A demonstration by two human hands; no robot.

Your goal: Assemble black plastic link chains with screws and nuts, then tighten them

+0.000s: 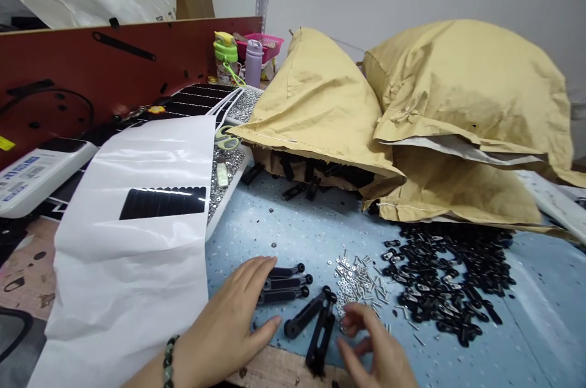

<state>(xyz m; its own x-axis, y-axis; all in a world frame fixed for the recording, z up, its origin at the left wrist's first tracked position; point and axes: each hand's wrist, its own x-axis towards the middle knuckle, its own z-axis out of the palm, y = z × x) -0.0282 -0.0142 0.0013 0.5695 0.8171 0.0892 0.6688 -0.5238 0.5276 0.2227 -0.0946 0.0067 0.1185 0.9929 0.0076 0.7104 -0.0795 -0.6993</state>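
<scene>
My left hand, with a bead bracelet on its wrist, lies flat on the blue mat, its fingertips against several black plastic links. My right hand hangs just in front of a heap of small silver screws and washers, thumb and fingers close together. Whether those fingers pinch a tiny piece, I cannot tell. Between my hands lie more black links, some crossed. A large heap of black parts spreads to the right of the screws.
Tan cloth sacks slump at the back, with black parts spilling from one. A white sheet with a black strip covers the left side. Green-handled scissors rest on a tray of silver washers. A reddish board and bottles stand behind.
</scene>
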